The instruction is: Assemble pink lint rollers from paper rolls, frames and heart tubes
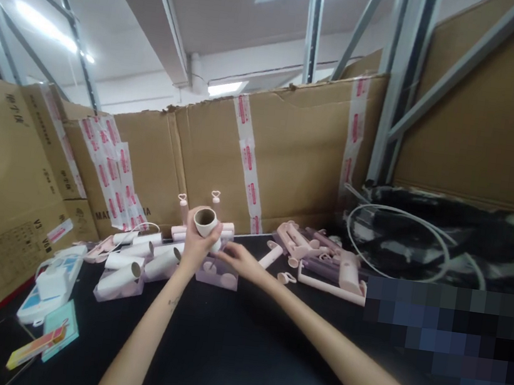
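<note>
The left hand [196,243] holds a cardboard-cored roll [206,221] in a closed grip above the black desk [228,340], while the right hand [236,258] reaches, fingers loosely open, to a pink tray [218,274].

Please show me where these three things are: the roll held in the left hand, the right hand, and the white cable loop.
roll [204,220], head view, on its open end.
right hand [235,258], head view, on the back of the hand.
white cable loop [440,242], head view, on its right curve.

The near black table [236,348] between the forearms lies open. Far across it, rolls [134,265] at left and pink handles [324,258] at right block passage; cardboard boxes [290,159] wall the far side.
</note>
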Demonstrator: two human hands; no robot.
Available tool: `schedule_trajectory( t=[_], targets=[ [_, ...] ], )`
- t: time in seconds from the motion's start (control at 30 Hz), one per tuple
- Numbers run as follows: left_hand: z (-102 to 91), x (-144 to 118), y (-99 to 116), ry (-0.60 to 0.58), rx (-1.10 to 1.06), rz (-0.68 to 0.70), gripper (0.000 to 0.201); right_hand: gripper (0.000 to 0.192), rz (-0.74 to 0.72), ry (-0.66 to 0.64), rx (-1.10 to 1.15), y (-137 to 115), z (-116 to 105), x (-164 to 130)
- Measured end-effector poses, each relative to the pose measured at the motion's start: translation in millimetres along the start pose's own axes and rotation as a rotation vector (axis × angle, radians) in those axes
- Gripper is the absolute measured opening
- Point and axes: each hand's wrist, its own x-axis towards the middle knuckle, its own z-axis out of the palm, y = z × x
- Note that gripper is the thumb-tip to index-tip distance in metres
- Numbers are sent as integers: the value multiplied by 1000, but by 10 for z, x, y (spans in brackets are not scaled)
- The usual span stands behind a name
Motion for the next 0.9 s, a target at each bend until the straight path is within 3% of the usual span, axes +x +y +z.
schedule_trajectory(
  t=[0.07, 0.2, 0.27, 0.4, 0.53, 0.63, 0.73, 0.9],
  targets=[
    [-91, -14, -35, -129, 189, 47, 45, 26, 28, 148, 48, 7, -119, 54],
    [-107, -120, -140, -704, 566, 138, 48, 27, 110, 457, 60, 60, -482, 64],
    [-41, -210, -198, -838, 636, 155, 55, 26, 140, 522, 31, 87, -587, 36],
    [65, -391, -252, -922, 710, 139, 72, 29, 188, 489, -78, 129, -558, 133],
    [-43, -571, -146, -949, 756, 113, 76, 23, 264, 318, -291, 212, -424, 558],
    [-301, -755, -14, -932, 800, 86, 73, 33, 359, 223, -456, 331, -316, 917],
    [-665, -937, 37, -838, 876, 45, 73, 44, 467, 167, -581, 466, -200, 1157],
    [-1275, -1094, -152, -651, 1008, -231, 76, 37, 519, 117, -660, 581, -90, 1279]
  ],
)
